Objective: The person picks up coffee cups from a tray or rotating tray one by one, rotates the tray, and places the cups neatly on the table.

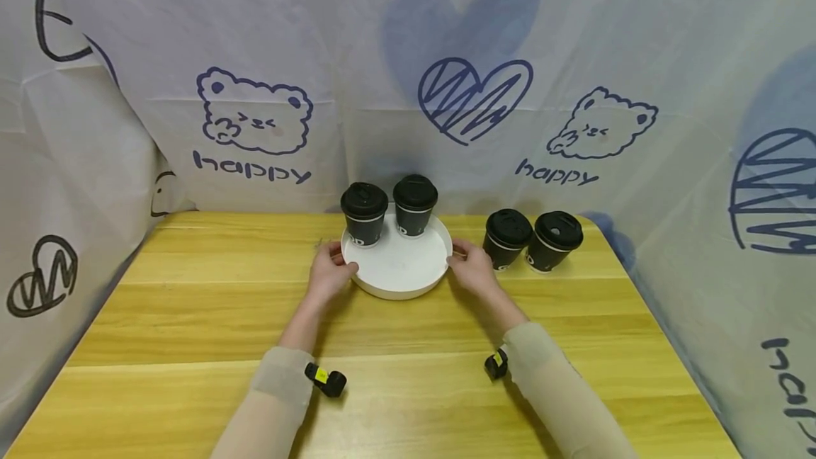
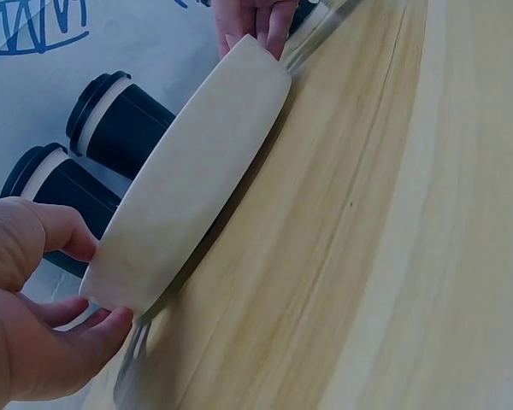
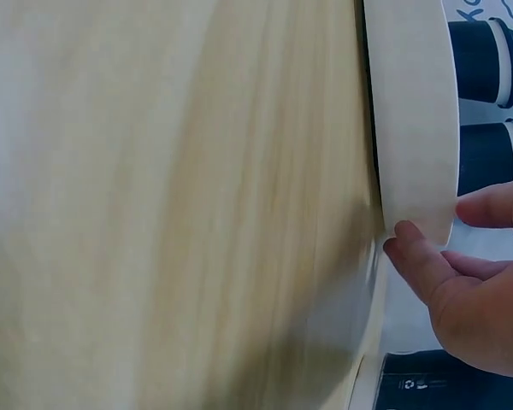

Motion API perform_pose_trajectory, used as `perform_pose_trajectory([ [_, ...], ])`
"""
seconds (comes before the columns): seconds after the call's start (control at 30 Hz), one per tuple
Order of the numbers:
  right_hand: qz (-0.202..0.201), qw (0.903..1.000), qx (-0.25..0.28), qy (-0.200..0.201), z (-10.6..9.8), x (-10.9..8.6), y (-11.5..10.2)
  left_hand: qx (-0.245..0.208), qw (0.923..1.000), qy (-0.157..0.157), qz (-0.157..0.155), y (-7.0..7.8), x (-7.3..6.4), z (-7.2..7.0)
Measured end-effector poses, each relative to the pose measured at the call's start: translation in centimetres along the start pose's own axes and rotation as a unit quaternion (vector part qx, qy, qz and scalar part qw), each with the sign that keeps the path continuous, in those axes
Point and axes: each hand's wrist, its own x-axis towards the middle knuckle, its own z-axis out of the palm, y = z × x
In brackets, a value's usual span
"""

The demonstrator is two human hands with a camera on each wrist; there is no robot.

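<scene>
A round white tray (image 1: 404,271) with a low rim is held between my two hands near the back of the table. My left hand (image 1: 329,273) pinches its left edge, thumb over the rim and fingers at the underside. On the opposite edge, my right hand (image 1: 473,269) pinches in the same way. Two black lidded paper cups stand upright on the tray: one cup (image 1: 365,212) at the left, the other cup (image 1: 415,205) farther back. Dark shadow shows beneath the tray (image 2: 192,175) in the left wrist view; whether it touches the table cannot be told.
Right of my right hand, two more black lidded cups stand side by side on the wooden table (image 1: 408,388): a nearer cup (image 1: 507,238) and an outer cup (image 1: 554,241). A printed cloth (image 1: 363,55) hangs behind the table and along both sides.
</scene>
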Motion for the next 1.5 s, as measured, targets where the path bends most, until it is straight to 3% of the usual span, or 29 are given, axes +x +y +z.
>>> perform_pose_trajectory([
  [0.3, 0.009, 1.0000, -0.001, -0.004, -0.2, 1.0, 0.1, 0.023, 0.9991, -0.029, 0.021, 0.0, 1.3, -0.7],
  [0.6, -0.003, 0.9999, -0.008, -0.010, -0.1, 1.2, -0.2, 0.039, 0.9985, -0.031, 0.021, -0.2, 2.6, -1.2],
  [0.93, -0.001, 0.9999, -0.010, -0.011, 0.0, 1.0, -0.1, 0.026, 0.9991, -0.023, 0.024, -0.1, 1.7, -1.0],
  [1.17, -0.021, 0.9998, -0.002, -0.007, 0.1, 0.3, 0.1, 0.020, 0.9989, -0.014, 0.039, 0.1, 0.7, -0.6],
  [1.5, -0.012, 0.9991, 0.038, -0.013, 0.1, -1.2, -0.1, 0.002, 0.9992, -0.008, 0.038, 0.0, 0.1, 0.1],
])
